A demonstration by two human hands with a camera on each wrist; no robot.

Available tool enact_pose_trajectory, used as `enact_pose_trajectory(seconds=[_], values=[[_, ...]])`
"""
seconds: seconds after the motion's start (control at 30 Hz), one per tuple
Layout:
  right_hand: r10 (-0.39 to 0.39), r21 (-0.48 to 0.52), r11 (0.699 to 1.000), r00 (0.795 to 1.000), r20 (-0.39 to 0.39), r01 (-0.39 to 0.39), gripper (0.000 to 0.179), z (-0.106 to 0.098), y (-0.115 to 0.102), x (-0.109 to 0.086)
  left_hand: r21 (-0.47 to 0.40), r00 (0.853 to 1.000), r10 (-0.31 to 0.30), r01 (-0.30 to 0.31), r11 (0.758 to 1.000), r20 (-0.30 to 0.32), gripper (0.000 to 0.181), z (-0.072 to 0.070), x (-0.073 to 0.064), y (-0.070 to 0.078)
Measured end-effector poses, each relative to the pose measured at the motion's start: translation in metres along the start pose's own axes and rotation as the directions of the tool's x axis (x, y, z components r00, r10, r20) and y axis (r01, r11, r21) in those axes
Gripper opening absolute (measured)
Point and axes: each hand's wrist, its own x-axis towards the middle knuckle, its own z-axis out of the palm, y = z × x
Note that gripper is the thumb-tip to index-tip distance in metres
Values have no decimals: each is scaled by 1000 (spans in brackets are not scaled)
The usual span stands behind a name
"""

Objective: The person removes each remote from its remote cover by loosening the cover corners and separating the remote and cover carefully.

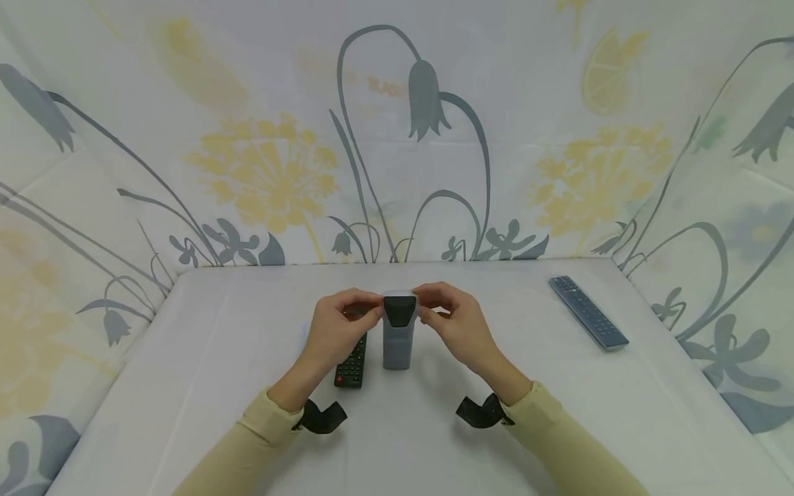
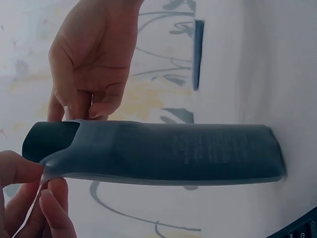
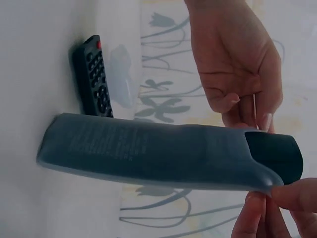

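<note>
A remote control in a translucent silicone cover (image 1: 398,348) stands upright over the table, its lower end down at the tabletop. The remote's black end (image 2: 52,141) shows bare above the cover's cut-out edge. My left hand (image 1: 338,327) pinches the cover's upper rim between thumb and fingers on the left side. On the opposite side, my right hand (image 1: 459,327) pinches that rim too; the right wrist view shows the silicone pulled to a small point at its thumb (image 3: 294,194). Faint print shows along the covered body. The remote's far side is hidden.
Behind my left hand lies a black remote with a red button (image 1: 350,365), partly covered by that hand. A pale translucent piece (image 3: 121,77) lies beside it. Another dark remote (image 1: 588,312) rests at the table's right. Patterned cloth (image 1: 397,165) hangs behind and along both sides.
</note>
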Motion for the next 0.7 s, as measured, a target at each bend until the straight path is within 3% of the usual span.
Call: enact_pose_trajectory(seconds=[0.3, 0.47, 0.7], values=[[-45, -6, 999, 997, -63, 45, 25, 6, 3, 0, 16, 1000, -20, 20, 1000, -15, 15, 1, -2, 1], [-78, 10, 997, 995, -62, 79, 29, 7, 4, -1, 25, 1000, -9, 10, 1000, -6, 16, 0, -1, 2], [-67, -15, 998, 996, -50, 67, 32, 8, 5, 0, 24, 1000, 2, -2, 1000, -11, 17, 2, 0, -1]])
